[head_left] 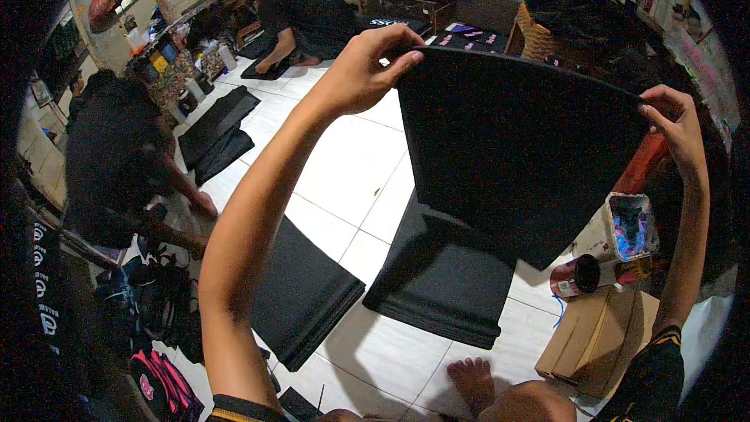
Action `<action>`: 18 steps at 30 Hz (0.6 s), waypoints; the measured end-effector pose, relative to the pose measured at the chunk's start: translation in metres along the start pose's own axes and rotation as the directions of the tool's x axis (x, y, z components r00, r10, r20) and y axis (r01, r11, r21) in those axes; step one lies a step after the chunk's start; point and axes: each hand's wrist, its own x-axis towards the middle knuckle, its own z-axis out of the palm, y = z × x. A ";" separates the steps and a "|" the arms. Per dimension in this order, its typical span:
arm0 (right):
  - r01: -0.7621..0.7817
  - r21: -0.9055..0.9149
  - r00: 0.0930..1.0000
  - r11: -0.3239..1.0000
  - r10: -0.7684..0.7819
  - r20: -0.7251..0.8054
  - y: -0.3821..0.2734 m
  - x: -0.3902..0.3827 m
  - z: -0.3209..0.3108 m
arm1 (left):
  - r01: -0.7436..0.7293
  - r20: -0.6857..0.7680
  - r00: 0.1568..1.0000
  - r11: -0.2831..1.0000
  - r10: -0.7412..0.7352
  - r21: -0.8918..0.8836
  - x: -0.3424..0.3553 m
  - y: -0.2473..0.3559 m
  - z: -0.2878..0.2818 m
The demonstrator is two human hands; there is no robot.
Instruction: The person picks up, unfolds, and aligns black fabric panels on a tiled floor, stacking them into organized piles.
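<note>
A large black cloth piece (508, 148) hangs spread in front of me, held up by its top edge. My left hand (367, 70) pinches the top left corner. My right hand (676, 121) grips the top right corner. Below the hanging cloth lies a stack of folded black cloth (437, 289) on the white tiled floor (344, 164). A second black stack (301, 289) lies to its left, partly behind my left forearm. My bare foot (473, 379) shows at the bottom.
A cardboard box (594, 336), a red can (574, 275) and a paint-smeared tub (629, 227) sit at the right. A seated person (117, 164) is at the left, another person (301, 16) crouches at the back over black cloth pieces (219, 133). Bags (160, 383) lie lower left.
</note>
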 end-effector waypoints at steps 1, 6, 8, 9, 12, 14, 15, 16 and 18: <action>0.004 -0.009 1.000 1.000 -0.004 -0.005 -0.008 -0.005 0.000 | -0.073 -0.043 0.996 0.997 0.071 -0.038 0.000 0.000 0.000; 0.098 -0.089 0.993 0.991 -0.102 -0.052 -0.022 -0.017 -0.010 | -0.151 -0.057 0.980 0.902 0.190 0.405 -0.004 0.026 -0.002; 0.173 -0.150 0.983 0.973 -0.179 -0.028 -0.021 -0.017 -0.017 | -0.153 -0.072 0.978 0.914 0.193 0.376 -0.008 0.019 -0.003; 0.201 -0.176 0.978 0.964 -0.208 -0.019 -0.021 -0.019 -0.022 | -0.193 -0.077 0.968 0.906 0.238 0.377 -0.009 0.019 -0.004; 0.224 -0.227 0.968 0.948 -0.243 -0.060 -0.020 -0.025 -0.029 | -0.207 -0.121 0.959 0.925 0.256 0.319 -0.012 0.021 -0.001; 0.230 -0.218 0.962 0.948 -0.255 -0.097 -0.019 -0.029 -0.029 | -0.288 -0.233 0.911 0.929 0.341 0.233 -0.015 0.023 0.007; 0.195 -0.193 0.966 0.962 -0.222 -0.129 -0.015 -0.032 -0.035 | -0.191 -0.213 0.950 0.964 0.229 0.185 -0.017 0.030 0.009; 0.179 -0.184 0.967 0.966 -0.207 -0.147 -0.017 -0.034 -0.041 | -0.196 -0.219 0.947 0.963 0.234 0.184 -0.016 0.031 0.011; 0.141 -0.162 0.982 0.977 -0.159 -0.100 -0.020 -0.036 -0.049 | -0.157 -0.223 0.961 0.987 0.162 0.039 -0.017 0.030 0.013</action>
